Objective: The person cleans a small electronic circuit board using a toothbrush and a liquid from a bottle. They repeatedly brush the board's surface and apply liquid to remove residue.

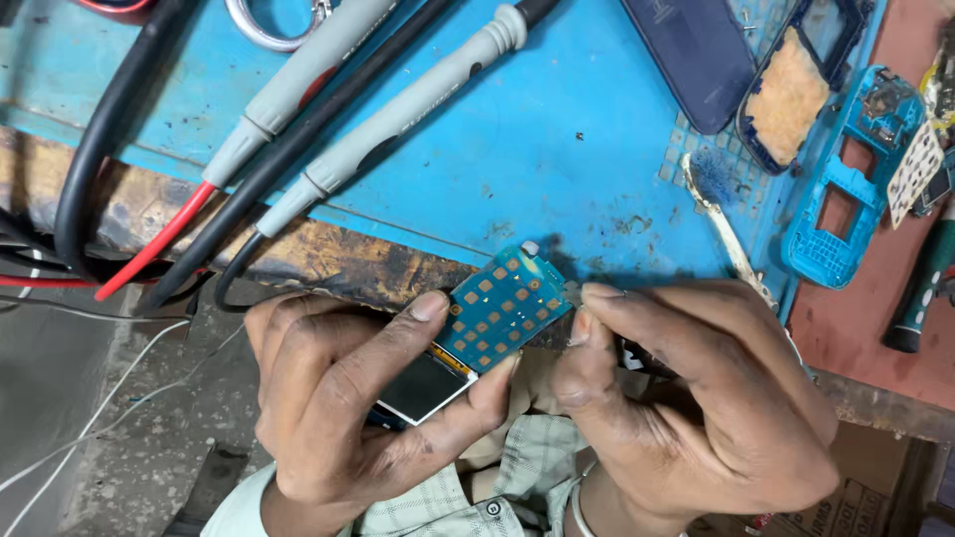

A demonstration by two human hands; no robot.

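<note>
Head view: my left hand (368,398) pinches the small blue phone circuit board with gold keypad contacts and a little screen (477,333) just off the blue bench mat (557,149). My right hand (696,398) closes thumb and forefinger on its edge. Squeezing unevenly could crack the screen, or the board could slip to the floor.

A phone-repair workbench: multimeter probes (398,114), a scorched blue mat (517,149), and stripped phone housings (846,189) lie about.
</note>
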